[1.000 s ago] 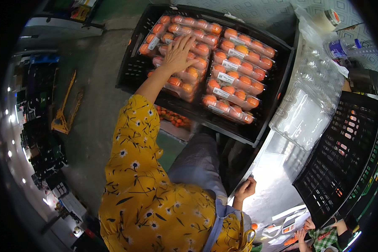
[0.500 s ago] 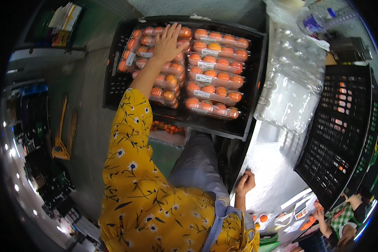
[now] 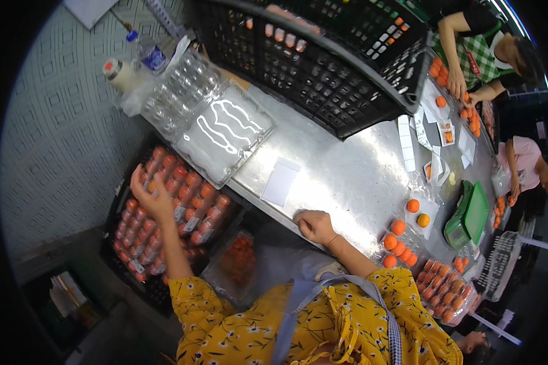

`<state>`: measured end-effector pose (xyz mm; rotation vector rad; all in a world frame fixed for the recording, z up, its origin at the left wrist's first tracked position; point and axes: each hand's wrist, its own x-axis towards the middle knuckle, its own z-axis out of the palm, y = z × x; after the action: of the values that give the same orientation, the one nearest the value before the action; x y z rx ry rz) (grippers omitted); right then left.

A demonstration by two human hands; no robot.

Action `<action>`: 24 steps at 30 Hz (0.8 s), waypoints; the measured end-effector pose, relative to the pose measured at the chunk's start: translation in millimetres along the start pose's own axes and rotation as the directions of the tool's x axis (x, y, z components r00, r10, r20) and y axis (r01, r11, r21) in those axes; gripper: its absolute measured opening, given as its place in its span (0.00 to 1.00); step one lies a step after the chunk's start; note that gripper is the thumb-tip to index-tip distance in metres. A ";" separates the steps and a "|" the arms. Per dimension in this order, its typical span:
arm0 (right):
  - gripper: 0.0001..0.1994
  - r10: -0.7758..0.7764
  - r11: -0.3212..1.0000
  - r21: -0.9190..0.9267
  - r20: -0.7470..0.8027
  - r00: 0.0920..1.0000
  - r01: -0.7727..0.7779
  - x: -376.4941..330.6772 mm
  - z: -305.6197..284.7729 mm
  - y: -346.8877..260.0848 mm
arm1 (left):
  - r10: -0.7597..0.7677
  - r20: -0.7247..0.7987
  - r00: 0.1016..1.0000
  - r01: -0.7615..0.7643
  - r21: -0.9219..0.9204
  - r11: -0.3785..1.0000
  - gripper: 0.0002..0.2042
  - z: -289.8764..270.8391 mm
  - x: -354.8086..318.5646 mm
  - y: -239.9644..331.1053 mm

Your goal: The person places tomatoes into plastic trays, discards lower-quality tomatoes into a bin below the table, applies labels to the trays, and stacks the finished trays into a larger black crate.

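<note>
Steel worktable [image 3: 353,176], scuffed and glaring under overhead light; grey patterned floor to the left. Low beside the table sits a black crate [image 3: 164,213] filled with clear packs of orange fruit [image 3: 189,201], the packs in tight rows, each with a white label (fruit small, round, glossy through the plastic).

Left hand [image 3: 149,198] hovers over the crate's packs, palm toward them, fingers spread and slightly curled, gripping nothing. Whether the fingertips touch the packs cannot be told.

Right hand [image 3: 315,226] rests on the table's near edge, fingers curled in loosely, nothing held.

On the table: a stack of empty clear clamshell trays [image 3: 216,125], a white paper slip [image 3: 281,180], a large empty black crate [image 3: 323,67], loose orange fruit in an open tray [image 3: 399,243], a green scale [image 3: 469,213]. Other people work at the far end.
</note>
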<state>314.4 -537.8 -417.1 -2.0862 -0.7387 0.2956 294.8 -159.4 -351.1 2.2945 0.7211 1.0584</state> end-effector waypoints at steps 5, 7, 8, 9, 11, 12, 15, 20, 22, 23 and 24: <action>0.06 0.061 0.985 0.165 -0.034 0.998 -0.055 -16.0 -17.3 -4.5 | 0.288 0.088 0.954 -0.263 -0.222 0.939 0.20 40.1 45.2 128.1; 0.07 0.071 0.987 0.149 -0.082 0.994 -0.059 -26.5 -36.3 0.8 | 0.428 0.046 0.903 -0.396 -0.300 0.868 0.20 55.3 79.5 171.7; 0.07 0.241 0.946 0.249 -0.107 0.964 -0.209 -33.8 -43.0 8.5 | 0.464 0.038 0.885 -0.422 -0.354 0.835 0.20 62.6 96.0 194.4; 0.08 0.401 0.872 0.349 -0.111 0.909 -0.343 -34.1 -49.1 15.4 | 0.500 0.049 0.865 -0.458 -0.334 0.824 0.20 70.3 112.7 212.2; 0.08 0.491 0.799 0.487 -0.192 0.850 -0.352 -22.7 -81.9 10.8 | 0.538 0.044 0.842 -0.500 -0.312 0.808 0.20 92.4 139.9 233.0; 0.08 0.469 0.818 0.491 -0.268 0.841 -0.299 -14.7 -98.1 10.0 | 0.594 -0.041 0.803 -0.593 -0.146 0.792 0.21 106.4 152.3 237.9; 0.10 0.256 0.956 0.262 -0.523 0.813 -0.132 22.9 -162.3 -11.9 | 0.635 -0.100 0.766 -0.624 0.125 0.772 0.24 149.7 194.1 237.1; 0.23 -0.328 0.932 -0.332 -0.606 0.725 0.143 104.1 -245.1 -79.5 | 0.629 0.256 0.734 -0.673 0.145 0.725 0.25 203.2 248.2 255.3; 0.23 -0.376 0.901 -0.397 -0.517 0.769 0.174 135.6 -252.9 -80.5 | 0.628 0.374 0.682 -0.709 0.126 0.694 0.25 227.0 258.1 268.2; 0.22 -0.416 0.865 -0.458 -0.424 0.804 0.206 147.2 -255.9 -79.2 | 0.620 0.486 0.616 -0.743 0.097 0.662 0.26 238.2 260.9 277.0; 0.21 -0.421 0.850 -0.477 -0.362 0.831 0.223 157.5 -252.8 -71.9 | 0.548 0.618 0.563 -0.748 0.101 0.656 0.27 246.6 264.2 283.4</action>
<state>527.6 -579.7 -201.2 -2.2404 -0.9068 -0.5881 708.1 -250.4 -172.6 3.0998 -0.2760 0.4688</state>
